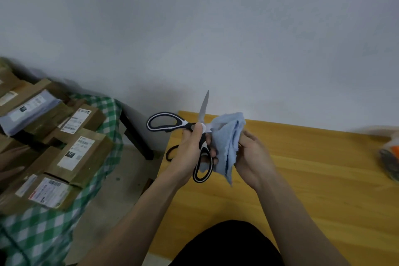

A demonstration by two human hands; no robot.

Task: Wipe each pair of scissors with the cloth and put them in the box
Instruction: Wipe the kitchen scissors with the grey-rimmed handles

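A: Where are the scissors?

B: Centre of the frame, held up over the left edge of the wooden tabletop. They are spread wide: one blade points up toward the wall, one black-and-white handle loop sticks out to the left, the other hangs down.

A: And the left hand?

B: Its grip is clamped on the scissors just below the pivot, fingers curled round the lower handle. The pivot sits right above the knuckles.

A: The right hand?

B: Just right of the scissors, its grip closed on a bunched light blue cloth. The cloth lies between the two hands and covers where the second blade would be, touching the scissors at the pivot.

A: Anything else?

B: A black loop, seemingly another scissors handle, shows on the tabletop behind the left hand. Brown parcels lie on a green checked sheet at the left of the frame. A blurred bag sits at the right edge.
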